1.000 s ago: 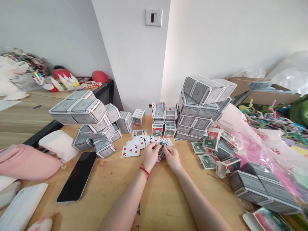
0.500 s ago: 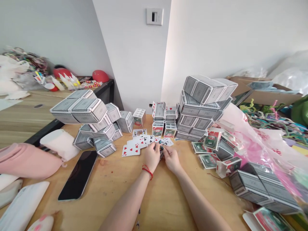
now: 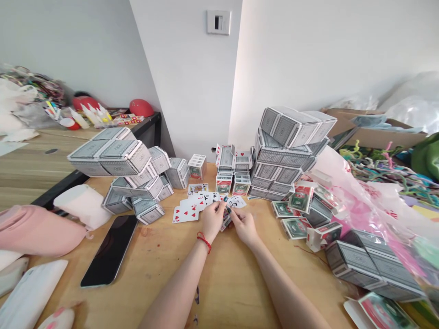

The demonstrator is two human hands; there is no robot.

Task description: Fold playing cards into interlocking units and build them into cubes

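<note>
My left hand, with a red string at its wrist, and my right hand meet over the wooden table. Both are closed on a small stack of playing cards held between them. Just beyond my fingers lies a fan of face-up cards with red hearts and black clubs showing. Small card boxes stand right behind the fan.
Wrapped grey bricks of card packs are piled at the left and right. Loose red-green card boxes and pink plastic lie at right. A black phone, a white pouch and a pink bag lie at left.
My hands have stayed together on the stack, with only small finger shifts. The view moved slightly.
</note>
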